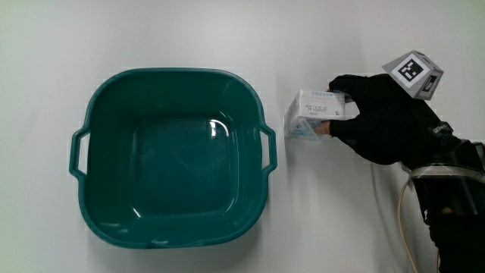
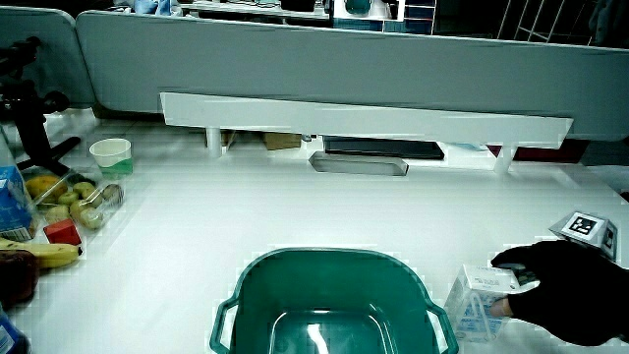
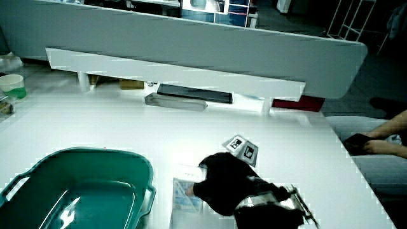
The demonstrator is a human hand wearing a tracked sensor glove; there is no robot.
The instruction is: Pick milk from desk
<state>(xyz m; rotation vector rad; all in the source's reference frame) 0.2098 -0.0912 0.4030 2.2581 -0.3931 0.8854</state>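
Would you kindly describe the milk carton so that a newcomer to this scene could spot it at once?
Start at the big green tub on the white table. Just beside one of its handles sits a small white and pale blue milk carton, gripped by the black gloved hand. It is the only box beside the tub.

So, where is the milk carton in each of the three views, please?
Main view: the milk carton sits beside the green basin, with the hand gripping it.
Side view: the carton is between basin and hand.
Side view: the carton is partly hidden under the hand.
Shared landmark: the basin.
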